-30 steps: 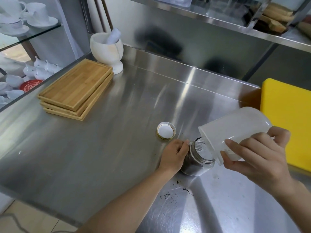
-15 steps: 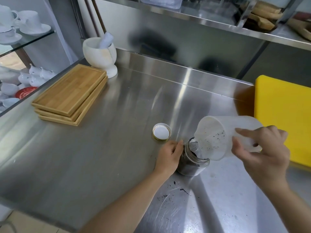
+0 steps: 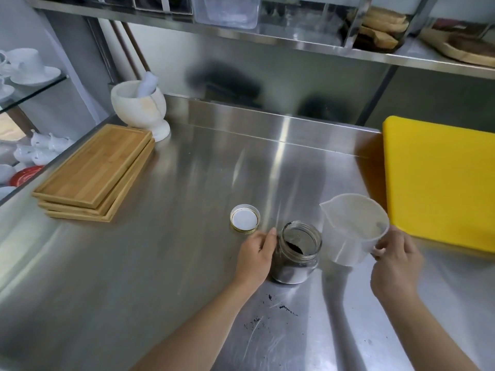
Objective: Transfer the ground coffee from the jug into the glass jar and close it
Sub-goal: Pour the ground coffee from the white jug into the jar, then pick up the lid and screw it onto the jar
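Two bare hands are seen over a steel worktop. The glass jar stands upright near the middle of the near side, its mouth open and dark ground coffee visible inside, heaped against the wall. The left hand is laid against the jar's left side, its fingers curled round the glass and holding it. Just to the right of the jar, a translucent plastic jug is held upright by the right hand, whose fingers are pinched on the rim at the jug's near right; whether the jug's base touches the worktop cannot be told. The jug looks all but empty, with only faint residue on its walls. The lid lies upside down on the worktop, just beyond and to the left of the left hand, its white liner facing up. Scattered dark grains are strewn on the steel nearer than the jar. At the far left, a stack of bamboo trays is set beside a white mortar and pestle. A yellow cutting board lies at the right.
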{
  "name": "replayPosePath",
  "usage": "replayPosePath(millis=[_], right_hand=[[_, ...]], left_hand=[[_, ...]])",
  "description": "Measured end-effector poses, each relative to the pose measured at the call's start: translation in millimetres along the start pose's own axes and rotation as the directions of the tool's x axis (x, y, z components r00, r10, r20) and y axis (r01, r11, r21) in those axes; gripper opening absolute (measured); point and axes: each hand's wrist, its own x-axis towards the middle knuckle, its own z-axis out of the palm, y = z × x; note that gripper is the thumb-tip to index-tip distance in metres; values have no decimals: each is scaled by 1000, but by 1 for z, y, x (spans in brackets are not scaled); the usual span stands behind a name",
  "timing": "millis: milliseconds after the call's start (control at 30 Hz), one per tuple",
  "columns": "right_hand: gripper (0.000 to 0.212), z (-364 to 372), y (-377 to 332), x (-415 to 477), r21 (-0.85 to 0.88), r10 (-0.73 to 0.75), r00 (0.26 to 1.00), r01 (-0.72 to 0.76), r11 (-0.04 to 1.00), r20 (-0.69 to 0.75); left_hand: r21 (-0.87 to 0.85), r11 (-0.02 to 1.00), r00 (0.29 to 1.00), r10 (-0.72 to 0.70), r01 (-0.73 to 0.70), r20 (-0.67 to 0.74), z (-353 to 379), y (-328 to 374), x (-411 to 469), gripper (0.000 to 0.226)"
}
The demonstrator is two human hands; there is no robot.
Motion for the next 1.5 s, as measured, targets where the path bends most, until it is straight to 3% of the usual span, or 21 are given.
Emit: replayPosePath(millis=[133, 533, 633, 700, 800, 933, 1000, 1067, 1200, 1500], right_hand=[[23, -3, 25, 5, 2, 88, 996, -88, 996, -20], [21, -15, 41, 7, -84, 107, 993, -112, 990, -55], [18, -19, 32, 0, -154, -61, 995, 49, 987, -74], [22, -19, 25, -10, -201, -232, 973, 226, 953, -4], [44, -15, 25, -28, -282, -520, 837, 548, 787, 173], [46, -7, 28, -48, -138, -608, 690, 698, 702, 394], [52, -2, 33, -58, -119, -518, 677, 660, 742, 523], [71, 5, 39, -67, -162, -323, 726, 511, 844, 607], [104, 24, 52, -75, -157, -74, 771, 222, 962, 633], [74, 43, 30, -86, 6, -168, 790, 204, 979, 589]], left_hand=[[15, 999, 999, -42, 42, -9, 1, -1, 1, 43], [40, 995, 996, -88, 88, 3, 1, 4, 1, 42], [67, 993, 995, -96, 97, -19, 2, 3, -2, 41], [70, 992, 993, -101, 105, -64, 4, 3, -5, 40], [62, 992, 986, -96, 106, -135, 7, 5, -12, 38], [29, 991, 982, -128, 133, -137, 7, 8, -15, 35], [31, 989, 981, -140, 145, -137, 6, 11, -17, 36], [27, 987, 979, -155, 160, -130, 5, 10, -17, 39], [-98, 960, 962, -267, 261, -52, 2, 7, -17, 41], [-174, 916, 927, -333, 362, 171, -13, 12, -16, 33]])
